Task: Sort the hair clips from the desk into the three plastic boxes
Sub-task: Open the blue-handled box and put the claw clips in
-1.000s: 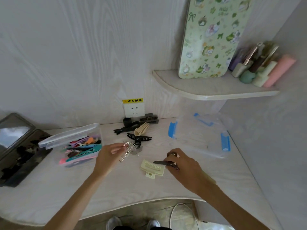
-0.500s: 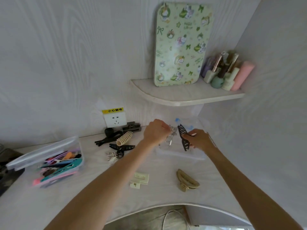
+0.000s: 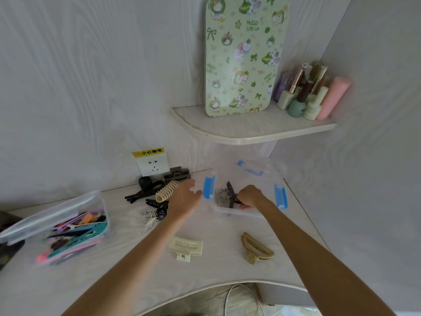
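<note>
The black claw clip (image 3: pixel 231 194) now sits inside the clear box with blue latches (image 3: pixel 280 197), at about 1 o'clock from the middle of the table (image 3: pixel 127 265), where half a second ago it was held above the rim. The right hand (image 3: pixel 250 197) is low in the box with its fingers closed on the clip's near end, so the release looks only part done. Beside it in the box lies a silvery, glittery clip (image 3: pixel 221 195) that the left hand carried over a moment ago. The left hand (image 3: pixel 185 199) has come away empty to the box's 9 o'clock side, fingers loosely spread, just beside the blue latch. That puts two more clips into the box. Left on the table are the cream claw clip (image 3: pixel 185 247) and tan claw clip (image 3: pixel 256 249) at 6 o'clock of the box, and the dark cluster (image 3: pixel 155 197) by the wall at 9 o'clock. The box of coloured clips (image 3: pixel 75 229) sits well apart at the far left.
</note>
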A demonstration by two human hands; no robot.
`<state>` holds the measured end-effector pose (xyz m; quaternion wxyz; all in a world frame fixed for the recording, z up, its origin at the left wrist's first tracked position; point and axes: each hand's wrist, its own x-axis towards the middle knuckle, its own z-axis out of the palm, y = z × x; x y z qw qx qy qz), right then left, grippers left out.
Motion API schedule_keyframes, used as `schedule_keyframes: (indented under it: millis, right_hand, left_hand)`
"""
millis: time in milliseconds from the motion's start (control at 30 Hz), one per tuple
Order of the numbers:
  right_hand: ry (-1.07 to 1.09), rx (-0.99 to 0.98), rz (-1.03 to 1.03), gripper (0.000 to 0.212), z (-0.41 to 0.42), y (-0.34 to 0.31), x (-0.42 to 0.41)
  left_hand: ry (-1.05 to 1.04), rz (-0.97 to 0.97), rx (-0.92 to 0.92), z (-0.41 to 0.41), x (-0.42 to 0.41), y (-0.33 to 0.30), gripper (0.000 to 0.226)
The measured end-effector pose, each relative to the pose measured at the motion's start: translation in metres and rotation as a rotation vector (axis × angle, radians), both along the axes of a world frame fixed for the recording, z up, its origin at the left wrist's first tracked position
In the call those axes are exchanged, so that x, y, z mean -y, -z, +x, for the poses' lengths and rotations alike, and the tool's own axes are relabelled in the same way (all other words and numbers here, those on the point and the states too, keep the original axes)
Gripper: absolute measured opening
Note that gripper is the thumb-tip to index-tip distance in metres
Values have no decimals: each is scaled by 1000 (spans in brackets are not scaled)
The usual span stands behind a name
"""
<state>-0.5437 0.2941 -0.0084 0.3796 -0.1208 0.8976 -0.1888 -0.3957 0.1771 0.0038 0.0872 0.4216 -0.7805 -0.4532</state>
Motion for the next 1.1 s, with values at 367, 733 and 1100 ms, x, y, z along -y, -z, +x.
schedule_keyframes:
  millis: [367,733,1100]
  right_hand:
    - [-276,27,19,54,2,-16,-14]
    - [-624,-480,-191,17,75,-28,-128]
    - [-537,-510,-268,40,98,-22,-134]
  left_hand:
    - [62,152,-75,16,5,7,42]
    - [790,-297,276,103,-10,37,57]
    - [504,-22,-43,97,-28,-4,74]
